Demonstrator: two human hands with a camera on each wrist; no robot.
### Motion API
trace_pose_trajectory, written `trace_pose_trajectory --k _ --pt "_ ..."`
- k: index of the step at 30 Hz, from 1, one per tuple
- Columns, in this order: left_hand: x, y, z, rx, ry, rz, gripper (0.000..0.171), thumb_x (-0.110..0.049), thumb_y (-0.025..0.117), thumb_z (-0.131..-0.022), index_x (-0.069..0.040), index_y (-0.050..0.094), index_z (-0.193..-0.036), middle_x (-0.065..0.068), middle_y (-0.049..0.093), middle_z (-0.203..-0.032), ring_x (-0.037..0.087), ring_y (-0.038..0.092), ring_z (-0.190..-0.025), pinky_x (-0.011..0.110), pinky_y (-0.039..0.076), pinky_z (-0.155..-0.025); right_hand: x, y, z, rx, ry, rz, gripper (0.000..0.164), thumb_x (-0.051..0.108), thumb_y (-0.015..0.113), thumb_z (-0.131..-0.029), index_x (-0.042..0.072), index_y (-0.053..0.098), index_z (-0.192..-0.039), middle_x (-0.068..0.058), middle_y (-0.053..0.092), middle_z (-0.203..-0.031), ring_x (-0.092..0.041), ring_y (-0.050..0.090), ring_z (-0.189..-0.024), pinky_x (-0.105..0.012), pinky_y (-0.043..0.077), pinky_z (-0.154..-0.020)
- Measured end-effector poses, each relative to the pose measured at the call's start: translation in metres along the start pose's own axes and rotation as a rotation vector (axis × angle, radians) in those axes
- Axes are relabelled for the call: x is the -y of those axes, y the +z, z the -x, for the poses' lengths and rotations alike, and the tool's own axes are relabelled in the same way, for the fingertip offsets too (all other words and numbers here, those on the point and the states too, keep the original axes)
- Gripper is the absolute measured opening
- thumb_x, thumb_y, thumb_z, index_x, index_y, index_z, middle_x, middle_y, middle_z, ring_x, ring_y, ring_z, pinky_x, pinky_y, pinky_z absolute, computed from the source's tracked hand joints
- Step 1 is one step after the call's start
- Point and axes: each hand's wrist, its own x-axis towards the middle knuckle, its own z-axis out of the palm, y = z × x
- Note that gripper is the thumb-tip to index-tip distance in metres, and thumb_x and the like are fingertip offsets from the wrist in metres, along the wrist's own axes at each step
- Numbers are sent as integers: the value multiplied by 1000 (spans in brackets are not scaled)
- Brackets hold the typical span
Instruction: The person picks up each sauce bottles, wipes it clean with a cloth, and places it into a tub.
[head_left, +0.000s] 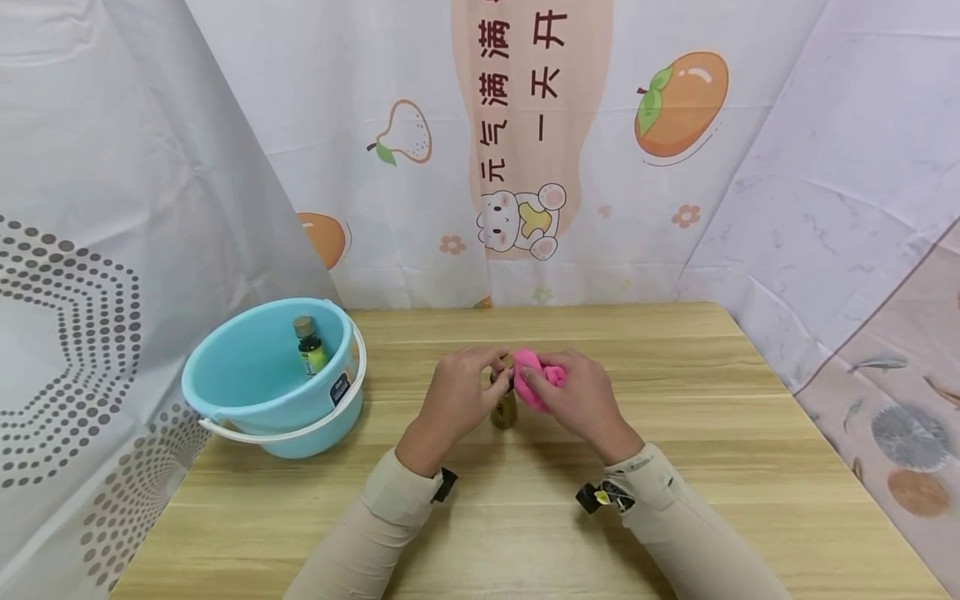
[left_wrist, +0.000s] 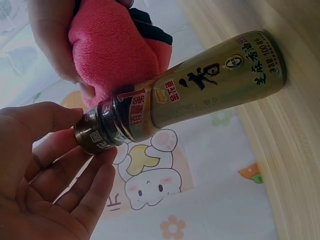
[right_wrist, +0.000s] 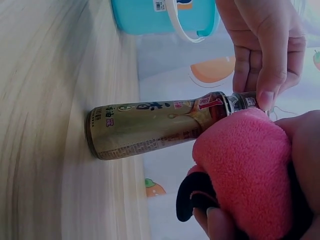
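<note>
Wood-grain table (head_left: 487, 525), fruit-print curtain (head_left: 420, 221) behind; left grip (head_left: 459, 387) pinching bottle cap (left_wrist: 91, 136), right grip (head_left: 587, 396) curled round pink cloth (right_wrist: 245, 170).

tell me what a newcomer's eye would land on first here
Probably the bright pink cloth bunched in the right hand, beside a bottle whose cap the left hand pinches. Next, the light blue bucket at the left of the wooden table, with a second bottle inside. Behind, orange fruit prints stand out on the white backdrop.

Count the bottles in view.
2: sesame oil bottle on the table, cap gripped by left hand; green-labelled bottle in the light-blue bucket, which may hide more.
</note>
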Motion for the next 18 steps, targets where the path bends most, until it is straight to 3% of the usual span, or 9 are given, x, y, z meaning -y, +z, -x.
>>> trace_pose_trajectory --k 5,11,18 --pt "0 0 1 5 4 -5 13 -13 79 -92 -8 78 -105 1 79 -96 15 76 -91 30 63 -81 -2 3 1 33 13 18 39 48 71 -96 14 82 -111 -8 76 -104 -18 65 -80 -28 51 -58" --pt "-1 -1 4 26 -20 -8 8 -14 79 -91 -8 81 -96 4 79 -111 19 76 -104 34 62 -91 -6 9 3 85 27 72 38 47 71 -95 15 82 -111 -7 76 -99 -17 65 -79 -28 51 -60" --pt "-2 2 6 7 -27 -34 6 -16 79 -92 -11 82 -94 2 78 -114 21 71 -109 34 61 -92 -11 15 5 153 58 105 30 49 69 -95 24 83 -107 3 73 -84 -12 60 -68 -29 48 -56"
